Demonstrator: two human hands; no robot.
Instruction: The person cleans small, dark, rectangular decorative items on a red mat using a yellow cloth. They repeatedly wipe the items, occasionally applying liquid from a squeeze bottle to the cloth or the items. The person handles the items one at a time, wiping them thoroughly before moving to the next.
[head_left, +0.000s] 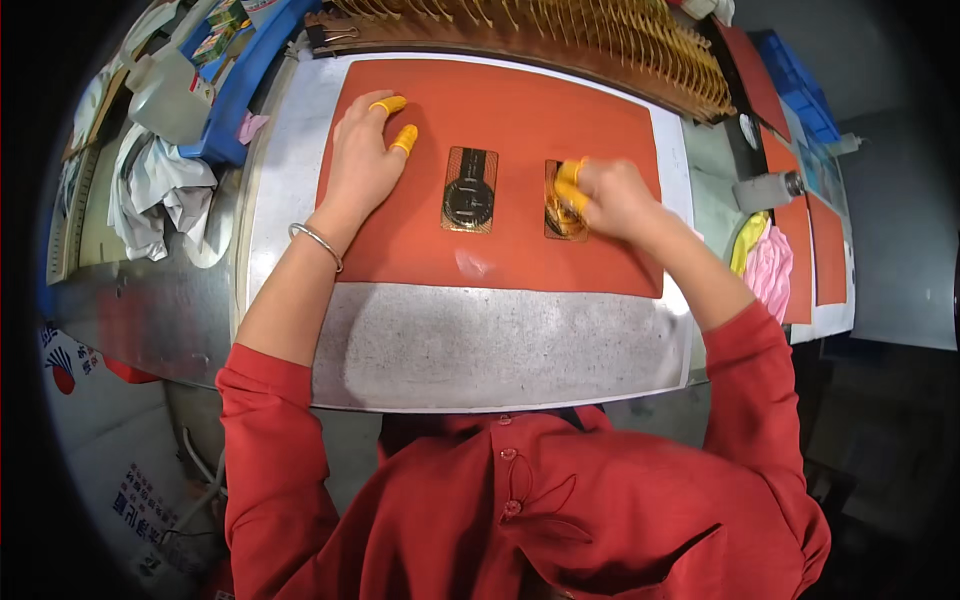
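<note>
The left hand (362, 165) lies flat on the orange mat (500, 130), near its left edge, fingers spread and holding nothing; two fingers wear yellow fingertip covers (404, 138). The right hand (612, 198) presses on the right gold-and-black flat piece (560, 222), fingers narrow and curled against its upper part. A second identical piece (470, 190) lies just beside it, toward the mat's centre, untouched. The mat rests on the grey surface (500, 345). A slotted wooden rack (560, 40) runs along the far edge.
</note>
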